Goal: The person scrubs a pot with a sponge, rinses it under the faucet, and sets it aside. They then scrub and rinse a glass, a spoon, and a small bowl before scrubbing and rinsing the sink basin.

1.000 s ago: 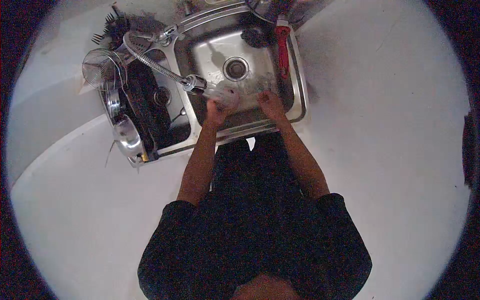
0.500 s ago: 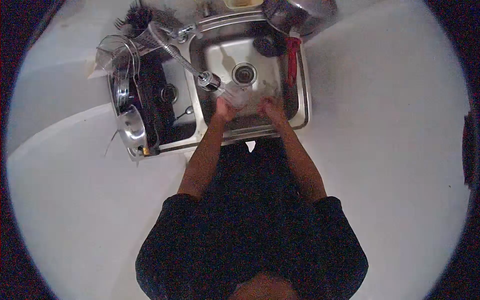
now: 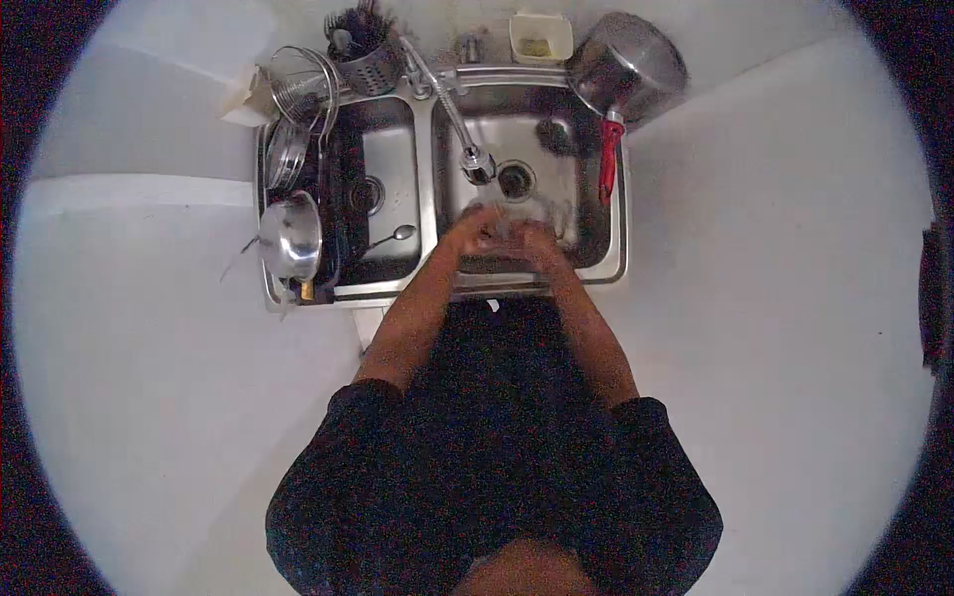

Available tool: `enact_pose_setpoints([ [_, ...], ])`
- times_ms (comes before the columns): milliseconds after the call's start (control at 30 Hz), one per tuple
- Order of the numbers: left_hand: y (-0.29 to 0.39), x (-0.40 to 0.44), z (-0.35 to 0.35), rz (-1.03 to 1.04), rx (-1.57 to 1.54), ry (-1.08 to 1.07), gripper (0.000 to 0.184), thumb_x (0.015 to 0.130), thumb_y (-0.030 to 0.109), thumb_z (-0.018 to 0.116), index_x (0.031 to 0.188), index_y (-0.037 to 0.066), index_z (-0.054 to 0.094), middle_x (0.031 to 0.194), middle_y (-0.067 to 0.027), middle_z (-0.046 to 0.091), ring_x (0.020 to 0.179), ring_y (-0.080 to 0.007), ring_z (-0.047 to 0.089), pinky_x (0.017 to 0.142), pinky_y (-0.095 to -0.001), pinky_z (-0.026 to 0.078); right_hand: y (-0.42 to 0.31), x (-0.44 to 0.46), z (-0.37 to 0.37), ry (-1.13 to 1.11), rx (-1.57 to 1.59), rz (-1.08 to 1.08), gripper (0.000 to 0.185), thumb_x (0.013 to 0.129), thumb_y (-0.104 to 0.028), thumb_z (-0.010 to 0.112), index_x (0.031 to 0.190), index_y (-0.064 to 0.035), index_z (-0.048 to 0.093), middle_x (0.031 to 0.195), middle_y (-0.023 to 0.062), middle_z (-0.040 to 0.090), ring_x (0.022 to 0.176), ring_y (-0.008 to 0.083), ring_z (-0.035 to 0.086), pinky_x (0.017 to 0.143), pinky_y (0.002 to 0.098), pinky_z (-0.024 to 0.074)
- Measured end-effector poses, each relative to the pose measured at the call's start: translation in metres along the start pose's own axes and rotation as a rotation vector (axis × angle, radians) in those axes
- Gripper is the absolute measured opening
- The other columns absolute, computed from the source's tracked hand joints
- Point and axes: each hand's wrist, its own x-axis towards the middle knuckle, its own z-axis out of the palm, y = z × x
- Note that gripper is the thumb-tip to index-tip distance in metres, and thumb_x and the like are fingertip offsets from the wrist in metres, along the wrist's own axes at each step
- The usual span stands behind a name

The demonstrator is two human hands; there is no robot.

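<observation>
Over the front of the right sink basin (image 3: 512, 136), my left hand (image 3: 475, 230) is below the faucet head (image 3: 478, 167). Beside it on the right is my right hand (image 3: 538, 238), a small gap apart. Both hands are smeared by motion, so their fingers do not show clearly. I can make out no object in either one. A faint blur, perhaps splashing water, lies between and around them. The drain (image 3: 516, 180) is just beyond the hands.
A pot (image 3: 631, 68) with a red handle (image 3: 609, 164) stands at the back right, next to a pale yellow container (image 3: 542, 38). A spoon (image 3: 393, 236) lies in the left basin. At the left are a metal bowl (image 3: 291, 236), strainers and a utensil holder (image 3: 370, 66).
The view has shifted and straightened, so the sink sits lower and further right. My hands have come closer together. The water stream seen earlier under the faucet is less distinct.
</observation>
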Motion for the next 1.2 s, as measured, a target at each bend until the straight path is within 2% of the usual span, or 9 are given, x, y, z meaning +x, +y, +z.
enact_pose_setpoints([
  [33,0.007,0.004,0.000,0.054,0.208,0.039,0.058,0.076,0.048,0.067,0.116,0.007,0.054,0.108,-0.0162,0.056,0.102,-0.0282,0.054,0.089,-0.0454,0.048,-0.004,-0.003,-0.001,0.088,0.328,0.120,0.028,0.091,-0.023,0.057,0.111,-0.0035,0.057,0.105,0.0117,0.060,0.089,0.0249,0.065,0.075,0.0383,0.0563],
  [167,-0.030,0.075,-0.014,0.310,1.323,0.377,0.066,0.067,0.049,0.071,0.111,0.001,0.058,0.117,-0.0242,0.054,0.112,-0.0368,0.052,0.095,-0.0473,0.044,0.000,0.023,-0.037,0.465,-0.643,-0.204,0.028,0.088,-0.026,0.059,0.104,-0.0035,0.062,0.100,0.0118,0.064,0.092,0.0253,0.064,0.079,0.0387,0.0520],
  [300,-0.019,0.058,-0.004,0.232,1.877,0.303,0.069,0.066,0.046,0.071,0.115,0.000,0.056,0.118,-0.0255,0.055,0.110,-0.0382,0.054,0.096,-0.0456,0.044,-0.081,0.021,-0.048,0.563,-0.959,-0.601,0.031,0.088,-0.030,0.060,0.101,-0.0024,0.064,0.096,0.0132,0.066,0.090,0.0276,0.063,0.082,0.0392,0.0487],
  [500,0.007,0.001,-0.009,0.230,1.001,0.327,0.057,0.072,0.029,0.069,0.121,0.004,0.051,0.119,-0.0158,0.053,0.100,-0.0307,0.059,0.085,-0.0463,0.051,-0.160,0.140,-0.029,0.017,-0.618,-0.724,0.028,0.089,-0.023,0.061,0.106,-0.0009,0.061,0.098,0.0124,0.065,0.089,0.0229,0.063,0.076,0.0364,0.0523],
  [667,0.036,-0.056,0.013,0.268,-0.467,0.194,0.041,0.086,0.013,0.054,0.125,0.007,0.045,0.117,-0.0119,0.052,0.097,-0.0297,0.060,0.089,-0.0514,0.050,-0.208,0.171,0.022,-0.266,0.329,-0.219,0.038,0.089,-0.019,0.056,0.119,0.0024,0.049,0.106,0.0182,0.061,0.094,0.0320,0.061,0.083,0.0429,0.0525],
  [800,0.039,-0.074,0.016,0.374,-0.619,0.096,0.051,0.086,0.025,0.051,0.133,0.007,0.040,0.127,-0.0139,0.051,0.114,-0.0370,0.054,0.097,-0.0512,0.046,-0.251,0.147,0.043,-0.132,0.573,-0.065,0.034,0.088,-0.013,0.054,0.116,0.0053,0.048,0.108,0.0217,0.060,0.099,0.0326,0.058,0.085,0.0444,0.0518],
  [1000,0.044,-0.079,0.017,0.450,-0.783,-0.083,0.051,0.086,0.026,0.051,0.133,0.011,0.040,0.131,-0.0145,0.050,0.114,-0.0360,0.054,0.096,-0.0511,0.046,-0.292,0.156,0.035,-0.477,0.820,-0.072,0.032,0.089,-0.008,0.049,0.115,0.0097,0.044,0.111,0.0223,0.058,0.095,0.0297,0.061,0.085,0.0392,0.0519],
  [1100,0.041,-0.070,0.027,0.425,-0.579,0.217,0.050,0.086,0.029,0.056,0.130,0.006,0.045,0.124,-0.0160,0.052,0.111,-0.0364,0.056,0.093,-0.0506,0.048,-0.290,0.139,0.017,-0.432,0.527,-0.174,0.030,0.089,-0.011,0.051,0.115,0.0043,0.050,0.108,0.0183,0.061,0.090,0.0258,0.062,0.081,0.0370,0.0521],
  [1200,0.034,-0.049,0.029,0.406,0.597,0.639,0.056,0.077,0.026,0.065,0.127,0.007,0.047,0.125,-0.0170,0.051,0.109,-0.0378,0.056,0.093,-0.0515,0.046,-0.285,0.150,-0.004,-0.025,-0.211,-0.600,0.027,0.089,-0.014,0.054,0.113,-0.0022,0.057,0.101,0.0133,0.064,0.084,0.0237,0.063,0.077,0.0351,0.0522],
])
